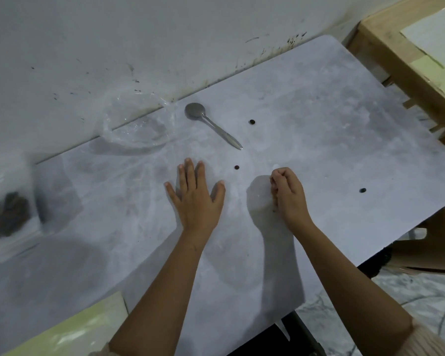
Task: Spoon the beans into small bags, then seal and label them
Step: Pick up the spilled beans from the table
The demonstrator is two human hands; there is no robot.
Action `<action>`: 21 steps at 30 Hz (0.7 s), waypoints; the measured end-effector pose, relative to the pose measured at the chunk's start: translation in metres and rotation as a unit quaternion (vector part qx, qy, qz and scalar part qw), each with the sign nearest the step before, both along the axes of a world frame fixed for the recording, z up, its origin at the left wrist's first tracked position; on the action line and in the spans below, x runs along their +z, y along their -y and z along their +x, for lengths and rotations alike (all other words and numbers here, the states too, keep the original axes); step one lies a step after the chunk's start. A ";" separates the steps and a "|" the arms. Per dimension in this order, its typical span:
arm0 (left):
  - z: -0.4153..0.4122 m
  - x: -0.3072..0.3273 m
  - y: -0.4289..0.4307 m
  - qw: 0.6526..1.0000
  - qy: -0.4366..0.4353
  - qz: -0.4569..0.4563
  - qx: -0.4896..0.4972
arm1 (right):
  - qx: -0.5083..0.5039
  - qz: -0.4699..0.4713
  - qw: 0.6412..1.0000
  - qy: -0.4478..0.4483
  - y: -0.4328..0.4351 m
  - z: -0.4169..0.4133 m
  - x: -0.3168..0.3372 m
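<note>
My left hand [195, 196] lies flat on the grey table [332, 140], fingers spread, holding nothing. My right hand [288, 194] is closed with the fingertips pinched together just above the table; whether it holds a bean I cannot tell. Three dark beans lie loose: one [252, 122] right of the spoon, one [237, 167] between my hands, one [362, 190] to the right. A metal spoon [211, 124] rests beyond my left hand. A clear bowl [139, 122] stands empty by the wall. A plastic bag with dark beans [8, 214] sits at the far left, blurred.
A wall runs along the table's far edge. A wooden frame [406, 62] stands past the right corner. A pale yellow board [70, 327] lies at the near left. The table's right edge drops to a patterned floor [396, 294].
</note>
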State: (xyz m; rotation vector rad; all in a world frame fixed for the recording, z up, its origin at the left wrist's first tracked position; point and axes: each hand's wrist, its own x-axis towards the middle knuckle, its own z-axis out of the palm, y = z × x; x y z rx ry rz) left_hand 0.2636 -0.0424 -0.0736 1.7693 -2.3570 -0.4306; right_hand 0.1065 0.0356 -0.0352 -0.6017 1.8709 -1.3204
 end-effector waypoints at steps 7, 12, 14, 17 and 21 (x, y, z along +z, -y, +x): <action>-0.010 -0.003 0.008 0.999 0.016 -0.032 0.021 | -0.098 -0.065 0.962 0.246 0.025 -0.013 0.006; -0.011 -0.003 0.008 0.999 0.021 -0.037 0.026 | -0.039 -0.025 0.974 0.223 0.039 -0.016 0.006; -0.011 -0.003 0.008 0.999 0.025 -0.034 0.027 | 0.016 -0.006 0.990 0.143 0.044 -0.018 0.005; -0.012 -0.002 0.008 0.999 0.025 -0.033 0.027 | 0.095 0.008 0.995 -0.003 0.050 -0.019 0.003; -0.013 -0.001 0.008 0.998 0.031 -0.035 0.030 | 0.186 0.007 0.974 -0.127 0.062 -0.020 -0.005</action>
